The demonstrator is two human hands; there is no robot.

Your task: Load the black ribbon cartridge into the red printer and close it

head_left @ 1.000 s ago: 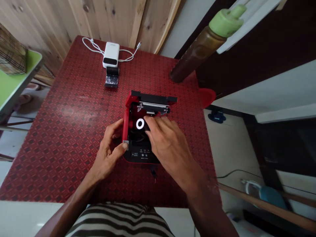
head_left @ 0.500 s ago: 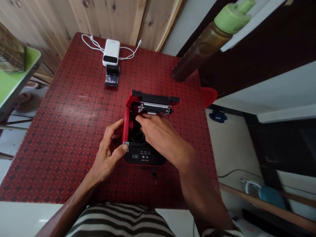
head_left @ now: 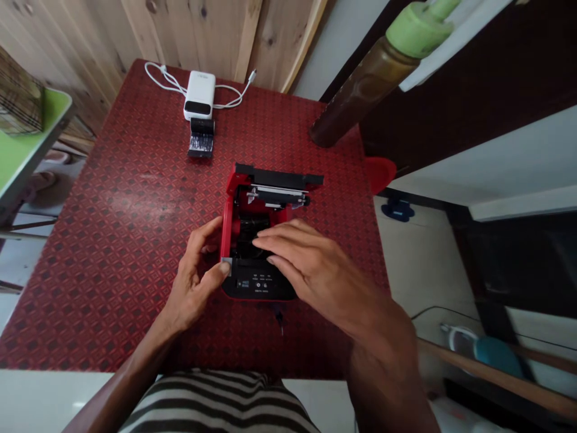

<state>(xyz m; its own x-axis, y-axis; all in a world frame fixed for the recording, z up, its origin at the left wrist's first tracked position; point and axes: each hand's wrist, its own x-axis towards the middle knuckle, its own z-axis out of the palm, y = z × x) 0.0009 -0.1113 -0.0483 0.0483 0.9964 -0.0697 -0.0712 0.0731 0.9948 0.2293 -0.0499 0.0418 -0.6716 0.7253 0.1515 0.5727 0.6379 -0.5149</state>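
Note:
A red-and-black label printer [head_left: 265, 280] stands on the table with its lid [head_left: 283, 177] raised, showing the inner compartment. Inside lies a shiny black roll-like part [head_left: 252, 228], partly covered by my fingers. My left hand [head_left: 198, 273] grips the printer's left side, thumb on the front left corner and fingers along the red wall. Over the right part of the compartment is my right hand [head_left: 311, 255], fingers stretched out and thumb apart from them. Its fingertips are close to the black part; whether they touch it I cannot tell.
The red patterned table [head_left: 112, 240] bears a white power bank [head_left: 199, 93] with a white cable. In front of it lies a small black roll with a loose strip [head_left: 201, 141]. A tall brown bottle [head_left: 356, 90] with a green cap stands at the back right.
My right hand has drawn back towards me and to the right from deep inside the compartment, and its fingers have straightened. More of the black part shows. My left hand keeps its grip.

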